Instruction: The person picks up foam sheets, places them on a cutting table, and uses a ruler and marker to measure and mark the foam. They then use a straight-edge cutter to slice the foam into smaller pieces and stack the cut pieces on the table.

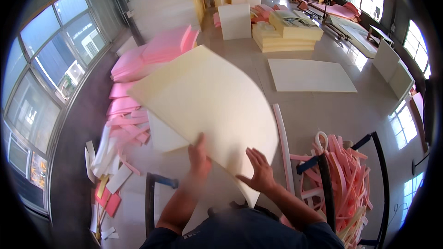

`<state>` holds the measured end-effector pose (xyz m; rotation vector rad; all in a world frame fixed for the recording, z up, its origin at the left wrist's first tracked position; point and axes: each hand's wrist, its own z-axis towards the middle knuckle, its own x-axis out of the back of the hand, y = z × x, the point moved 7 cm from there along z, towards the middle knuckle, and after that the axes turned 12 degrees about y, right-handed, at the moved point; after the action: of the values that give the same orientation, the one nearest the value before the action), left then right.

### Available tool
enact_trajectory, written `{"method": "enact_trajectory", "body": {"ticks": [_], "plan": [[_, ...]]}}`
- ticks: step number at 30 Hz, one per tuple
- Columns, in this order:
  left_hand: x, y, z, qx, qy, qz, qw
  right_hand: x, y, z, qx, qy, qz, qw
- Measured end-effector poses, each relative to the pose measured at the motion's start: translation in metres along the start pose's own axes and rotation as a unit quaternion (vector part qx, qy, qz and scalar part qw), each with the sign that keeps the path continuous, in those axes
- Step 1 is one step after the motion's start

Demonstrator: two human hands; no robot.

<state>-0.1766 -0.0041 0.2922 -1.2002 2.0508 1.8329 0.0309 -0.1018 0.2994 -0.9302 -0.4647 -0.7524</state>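
A large cream foam sheet [217,97] rises in front of me, tilted and curved, its far corner up over the pink stack. My left hand [200,156] grips its lower left edge, with the thumb on the pale face and the other fingers hidden. Nearer the sheet's lower right part, my right hand [259,170] is open with its fingers spread. Whether that palm presses on the foam I cannot tell. Partly behind the sheet, another white sheet [162,133] lies low on the left.
Folded pink foam [157,53] is piled along the left wall, with loose strips [131,129] below. At right, a dark metal frame [382,170] holds tangled pink strips [339,175]. A flat white sheet [311,76] lies on the floor before stacked yellow blocks [286,39].
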Motion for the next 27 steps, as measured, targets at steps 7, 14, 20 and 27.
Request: {"method": "enact_trajectory", "body": {"ticks": [7, 14, 20, 27], "plan": [[-0.108, -0.005, 0.126, -0.076, 0.014, -0.028, 0.997, -0.083, 0.108, 0.121, -0.024, -0.055, -0.044, 0.997], [-0.191, -0.026, 0.295, -0.068, 0.038, -0.027, 0.997, -0.176, 0.241, 0.268, -0.107, -0.063, -0.018, 0.992], [-0.262, -0.026, 0.462, -0.159, 0.13, 0.103, 0.973, -0.17, 0.312, 0.394, -0.172, -0.099, -0.015, 0.98], [-0.344, -0.031, 0.672, -0.197, 0.104, 0.038, 0.974, -0.212, 0.436, 0.522, -0.207, -0.042, 0.053, 0.976]]}}
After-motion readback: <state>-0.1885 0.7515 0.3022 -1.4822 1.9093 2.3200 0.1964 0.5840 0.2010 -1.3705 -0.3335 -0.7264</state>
